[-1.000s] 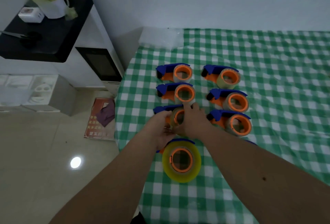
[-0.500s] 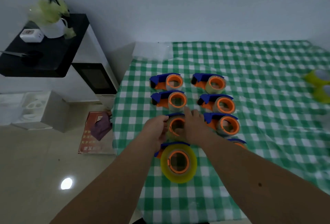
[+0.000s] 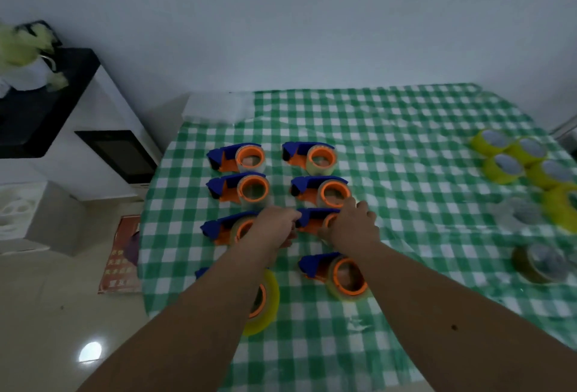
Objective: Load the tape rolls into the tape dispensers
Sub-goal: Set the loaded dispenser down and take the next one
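Note:
Several blue-and-orange tape dispensers lie in two columns on the green checked tablecloth (image 3: 406, 148). My left hand (image 3: 274, 224) grips the blue front end of the third dispenser in the right column (image 3: 317, 215). My right hand (image 3: 354, 227) is curled over that dispenser's roll end and hides it. To its left lies the third left dispenser (image 3: 223, 229), partly behind my left hand. The nearest left dispenser carries a yellow roll (image 3: 268, 301), half hidden by my left forearm. Loose yellow rolls (image 3: 502, 167) sit at the far right.
A clear roll (image 3: 521, 213) and a brownish roll (image 3: 540, 263) lie near the right edge. A clear plastic bag (image 3: 218, 107) sits at the table's back left corner. Left of the table stand a white cabinet (image 3: 103, 104) with a potted plant (image 3: 25, 60) and a red mat (image 3: 121, 254).
Both hands have left the third dispenser in the left column and shifted right onto the third one in the right column. The view has swung right, showing the loose rolls.

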